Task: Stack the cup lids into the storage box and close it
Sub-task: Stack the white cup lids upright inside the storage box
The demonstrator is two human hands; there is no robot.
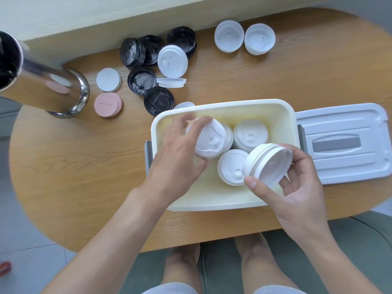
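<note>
Now | left hand [180, 149] fingers curl round lid stack [209, 139] | right hand [297, 183] fingers pinch tilted lids [268, 162]

You're looking at white lids [244, 134] sitting in a cream box [222, 107]. Black lids [141, 81] and pink discs [107, 105] are lying on wood-grain tan table [84, 177].

An oval wooden table [84, 166] stands on pale grey floor tiles [25, 262].

Home or small café corner, can't tell which.
Oval wood bench [63, 166], tiled floor [19, 262], cup lids [172, 61], steel canister [48, 90], person seated bare-legged.
</note>
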